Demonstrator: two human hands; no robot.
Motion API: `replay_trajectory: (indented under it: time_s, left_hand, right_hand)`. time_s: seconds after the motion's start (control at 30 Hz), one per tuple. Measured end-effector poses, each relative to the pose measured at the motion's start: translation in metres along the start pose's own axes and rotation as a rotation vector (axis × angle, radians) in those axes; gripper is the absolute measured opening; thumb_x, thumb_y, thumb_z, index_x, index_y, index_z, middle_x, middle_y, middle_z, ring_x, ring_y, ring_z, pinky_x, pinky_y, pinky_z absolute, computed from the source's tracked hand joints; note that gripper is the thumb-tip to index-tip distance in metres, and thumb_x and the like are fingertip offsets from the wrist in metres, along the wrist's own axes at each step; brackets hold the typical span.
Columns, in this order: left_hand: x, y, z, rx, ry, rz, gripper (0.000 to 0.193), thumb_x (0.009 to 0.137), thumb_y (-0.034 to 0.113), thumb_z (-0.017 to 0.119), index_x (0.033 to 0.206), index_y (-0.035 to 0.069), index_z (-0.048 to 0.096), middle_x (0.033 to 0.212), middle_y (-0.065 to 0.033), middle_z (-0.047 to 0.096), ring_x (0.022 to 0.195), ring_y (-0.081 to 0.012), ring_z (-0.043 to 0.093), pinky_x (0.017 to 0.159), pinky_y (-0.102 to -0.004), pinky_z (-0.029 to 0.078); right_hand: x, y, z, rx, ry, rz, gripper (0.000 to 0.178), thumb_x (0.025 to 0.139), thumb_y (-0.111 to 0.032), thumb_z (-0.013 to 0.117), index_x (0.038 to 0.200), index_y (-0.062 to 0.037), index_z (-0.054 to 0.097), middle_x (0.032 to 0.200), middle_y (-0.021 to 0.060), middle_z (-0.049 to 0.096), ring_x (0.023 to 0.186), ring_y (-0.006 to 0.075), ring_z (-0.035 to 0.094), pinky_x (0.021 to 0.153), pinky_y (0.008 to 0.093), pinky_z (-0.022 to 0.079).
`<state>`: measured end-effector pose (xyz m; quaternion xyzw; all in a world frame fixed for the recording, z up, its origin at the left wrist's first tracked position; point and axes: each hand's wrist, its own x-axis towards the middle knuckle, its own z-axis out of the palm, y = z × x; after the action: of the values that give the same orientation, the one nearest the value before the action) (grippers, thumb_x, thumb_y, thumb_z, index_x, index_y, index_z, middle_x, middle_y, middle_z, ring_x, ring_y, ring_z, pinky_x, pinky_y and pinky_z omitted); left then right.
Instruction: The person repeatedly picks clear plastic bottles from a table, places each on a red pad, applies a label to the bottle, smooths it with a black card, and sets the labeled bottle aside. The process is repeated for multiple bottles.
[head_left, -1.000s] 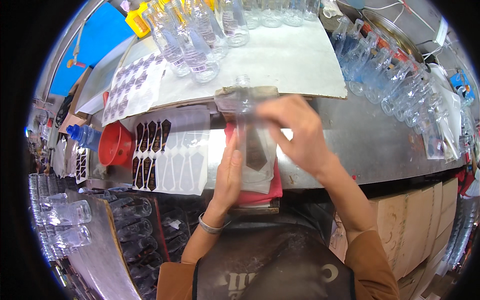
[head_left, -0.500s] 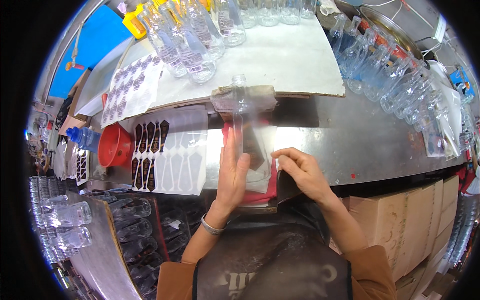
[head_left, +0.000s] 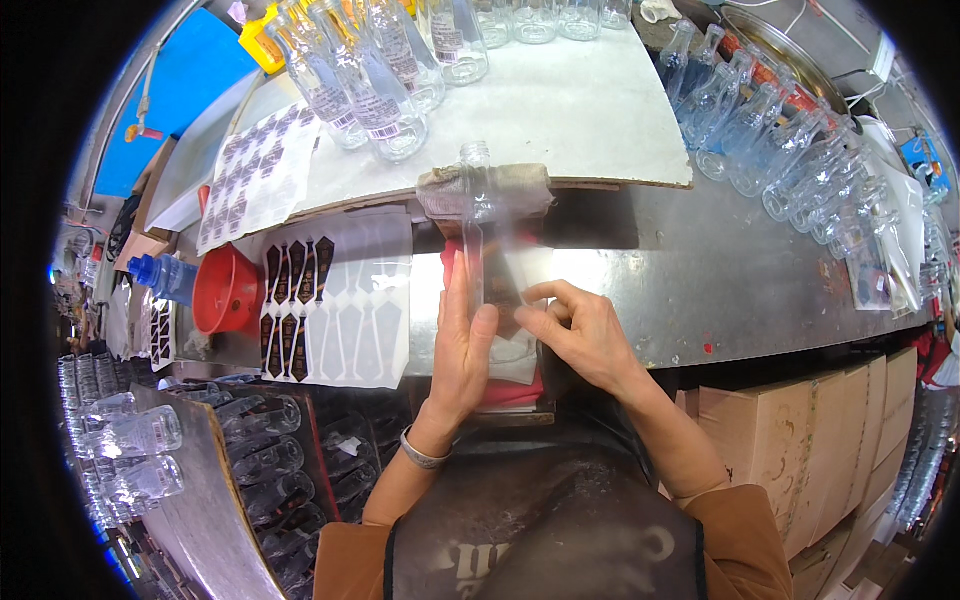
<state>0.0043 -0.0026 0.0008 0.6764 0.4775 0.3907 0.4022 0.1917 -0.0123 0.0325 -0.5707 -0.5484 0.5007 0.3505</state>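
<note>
- Left hand (head_left: 463, 345) flat, fingers together and thumb spread, and it's laid along the left side of the clear glass bottle (head_left: 479, 245); nothing gripped in it.
- Right hand (head_left: 580, 335) bent at the bottle's right, thumb and forefinger tips just a narrow gap apart by the dark tie-shaped label (head_left: 505, 295); whether they pinch its edge, I cannot tell.
- And here's the bottle itself: lying lengthwise before the person, neck pointing away, propped on a beige cloth pad (head_left: 528, 188), with pink cloth (head_left: 508, 394) showing at its near end.
- Progress check: that label looks placed on the bottle's body, but blur hides whether its edges lie flat; smoothing seems the part left.
- Left of the bottle, on the metal tabletop (head_left: 720, 270), a label sheet (head_left: 357, 335) is part used: dark ties at one side, bare backing at the other.
- Farther left of the bottle, a red bowl (head_left: 225, 290) and a blue-capped bottle (head_left: 165, 278).
- Beyond the bottle, standing bottles (head_left: 385, 110) on a white board (head_left: 560, 115) wear small printed labels; no dark tie shows on them from here.
- Right of the bottle, rows of clear bottles (head_left: 790, 165) look unlabelled: plenty left, by my reckoning.
</note>
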Motion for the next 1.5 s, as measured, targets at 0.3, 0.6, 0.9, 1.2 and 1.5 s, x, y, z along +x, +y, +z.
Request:
replay_trajectory:
  time_s: [0.3, 0.6, 0.9, 1.2, 1.5]
  left_hand:
    - [0.002, 0.004, -0.004, -0.515, -0.011, -0.069, 0.077, 0.109, 0.05, 0.031, 0.16, -0.005, 0.012, 0.163, -0.0222, 0.028, 0.151, -0.0288, 0.028, 0.124, -0.0393, 0.019]
    - [-0.019, 0.004, -0.025, -0.17, -0.041, 0.098, 0.098, 0.086, 0.023, 0.073, 0.159, -0.007, 0.014, 0.162, -0.0264, 0.028, 0.151, -0.035, 0.029, 0.123, -0.044, 0.022]
    - [-0.027, -0.005, -0.009, 0.094, -0.02, 0.17, 0.12, 0.076, 0.01, 0.085, 0.157, -0.009, -0.001, 0.162, -0.0323, 0.022, 0.151, -0.0426, 0.027, 0.121, -0.0455, 0.028]
    - [-0.027, -0.003, -0.01, 0.132, 0.048, 0.286, 0.128, 0.075, 0.012, 0.087, 0.159, -0.002, -0.009, 0.16, -0.0315, 0.025, 0.143, -0.0425, 0.041, 0.116, -0.0494, 0.037]
    - [-0.027, 0.0, -0.007, 0.172, 0.04, 0.268, 0.114, 0.077, 0.004, 0.083, 0.156, -0.011, 0.003, 0.161, -0.0313, 0.025, 0.148, -0.0417, 0.034, 0.12, -0.0464, 0.032]
  right_hand:
    - [0.008, 0.025, -0.01, 0.193, 0.033, -0.009, 0.032, 0.099, -0.025, 0.065, 0.117, 0.0013, 0.068, 0.083, -0.0006, 0.063, 0.078, 0.0062, 0.054, 0.074, 0.0236, 0.045]
    - [0.039, -0.044, -0.028, -0.222, -0.09, -0.602, 0.032, 0.087, -0.002, 0.064, 0.119, -0.0005, 0.064, 0.107, 0.0137, 0.068, 0.1, 0.0254, 0.067, 0.089, 0.0328, 0.053]
    - [0.068, -0.077, -0.017, -0.584, 0.113, -0.891, 0.022, 0.078, -0.001, 0.067, 0.1, -0.0047, 0.066, 0.098, 0.0133, 0.067, 0.092, 0.0308, 0.065, 0.081, 0.0422, 0.053]
    - [0.014, -0.061, -0.009, -0.431, -0.166, -0.852, 0.021, 0.078, -0.006, 0.071, 0.099, -0.0078, 0.068, 0.089, 0.012, 0.065, 0.088, 0.0308, 0.064, 0.076, 0.0396, 0.055]
    - [0.007, -0.026, -0.019, -0.209, -0.055, -0.855, 0.028, 0.081, 0.001, 0.071, 0.108, -0.0047, 0.065, 0.094, 0.0127, 0.066, 0.088, 0.032, 0.063, 0.08, 0.0393, 0.053]
